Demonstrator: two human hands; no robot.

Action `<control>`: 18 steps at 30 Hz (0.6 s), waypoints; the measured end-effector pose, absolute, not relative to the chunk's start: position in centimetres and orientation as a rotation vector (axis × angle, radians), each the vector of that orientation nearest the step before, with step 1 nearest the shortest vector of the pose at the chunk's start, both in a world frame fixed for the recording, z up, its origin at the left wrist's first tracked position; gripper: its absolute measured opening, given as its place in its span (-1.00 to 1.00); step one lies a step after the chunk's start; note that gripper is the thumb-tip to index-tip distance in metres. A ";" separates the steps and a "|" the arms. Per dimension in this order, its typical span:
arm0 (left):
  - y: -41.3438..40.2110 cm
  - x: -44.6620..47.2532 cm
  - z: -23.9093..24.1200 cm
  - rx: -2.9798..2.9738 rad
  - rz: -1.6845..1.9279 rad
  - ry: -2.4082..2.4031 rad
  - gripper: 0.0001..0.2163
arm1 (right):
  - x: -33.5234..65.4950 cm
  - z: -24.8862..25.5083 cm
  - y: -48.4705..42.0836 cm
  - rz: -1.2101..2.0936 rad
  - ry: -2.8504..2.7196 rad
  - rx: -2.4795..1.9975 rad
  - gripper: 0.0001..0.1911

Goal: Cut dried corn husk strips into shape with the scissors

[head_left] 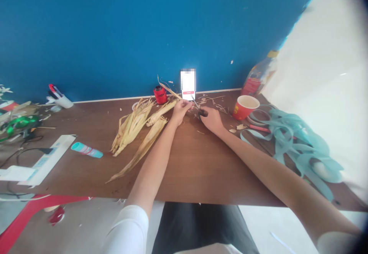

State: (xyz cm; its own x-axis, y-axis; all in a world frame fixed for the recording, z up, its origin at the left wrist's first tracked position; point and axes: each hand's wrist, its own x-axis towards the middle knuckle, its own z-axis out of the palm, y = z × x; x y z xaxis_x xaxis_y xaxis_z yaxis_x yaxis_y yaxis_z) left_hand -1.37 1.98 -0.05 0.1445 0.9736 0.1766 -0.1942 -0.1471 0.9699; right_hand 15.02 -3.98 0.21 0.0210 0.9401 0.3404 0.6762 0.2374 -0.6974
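My right hand [212, 119] is closed around the dark handles of a pair of scissors [194, 101], whose metal blades point up and left towards my other hand. Bent at the fingers, my left hand [181, 110] pinches a dry corn husk strip [171, 90] that sticks out to its upper left. The exact grip of its fingertips is too small to make out. Beside my left wrist lie more dried corn husks [156, 131], and a larger husk bundle [133, 125] spreads further left. A lit phone [188, 85] stands against the wall just behind both hands.
Behind the husks is a red round container [160, 94]. To the right stand a red paper cup [245, 107], a plastic bottle [255, 79] and tangled teal ribbon [299, 135]. A glue stick [87, 150] and a power strip [48, 158] lie left. Husk scraps litter the back.
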 end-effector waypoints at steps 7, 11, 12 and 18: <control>2.3 -1.8 -0.7 1.302 1.287 0.811 -0.78 | 15.1 0.2 -3.9 0.424 -1.727 -1.508 -0.67; 2.5 -1.8 -0.8 1.271 1.293 0.809 -0.78 | 15.0 0.3 -3.9 0.426 -1.722 -1.508 -0.69; 2.5 -1.8 -0.8 1.268 1.294 0.811 -0.78 | 15.0 0.3 -3.9 0.426 -1.724 -1.504 -0.70; 2.4 -1.8 -0.7 1.246 1.298 0.824 -0.79 | 15.0 0.2 -4.0 0.431 -1.722 -1.485 -0.69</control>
State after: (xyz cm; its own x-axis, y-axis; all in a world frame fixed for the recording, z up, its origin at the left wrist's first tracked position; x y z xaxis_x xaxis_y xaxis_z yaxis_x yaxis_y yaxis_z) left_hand -1.79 2.44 -0.67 0.1564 0.9683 0.1949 -0.2357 -0.1550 0.9594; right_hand 15.03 -3.99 0.24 0.0136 0.9377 0.3472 0.6633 0.2513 -0.7049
